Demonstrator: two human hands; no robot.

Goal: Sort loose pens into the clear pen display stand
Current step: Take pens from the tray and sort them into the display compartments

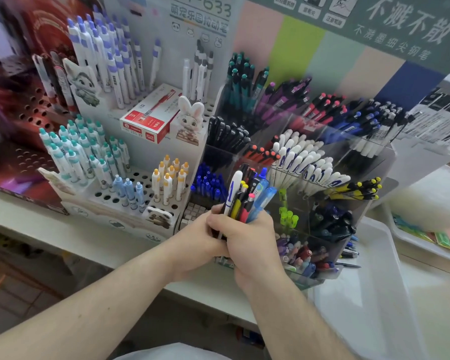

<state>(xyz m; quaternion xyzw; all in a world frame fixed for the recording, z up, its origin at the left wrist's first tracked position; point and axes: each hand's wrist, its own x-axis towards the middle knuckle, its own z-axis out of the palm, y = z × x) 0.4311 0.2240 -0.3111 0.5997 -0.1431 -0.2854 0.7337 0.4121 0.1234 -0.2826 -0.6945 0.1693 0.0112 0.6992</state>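
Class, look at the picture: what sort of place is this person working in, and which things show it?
Probably a stationery shop. A clear pen display stand holds colour-sorted pens, a white tiered rack holds more, and a sealed red pen box sits on it.

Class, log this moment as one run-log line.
right hand: grips mixed-colour pen bundle | left hand: steadies bundle | clear acrylic pen stand: behind

Both bare forearms rise from the bottom edge toward frame centre; the right hand [244, 237] curls in a fist around a bundle, the left hand [200, 242] pressed against it, fingers wrapped alongside
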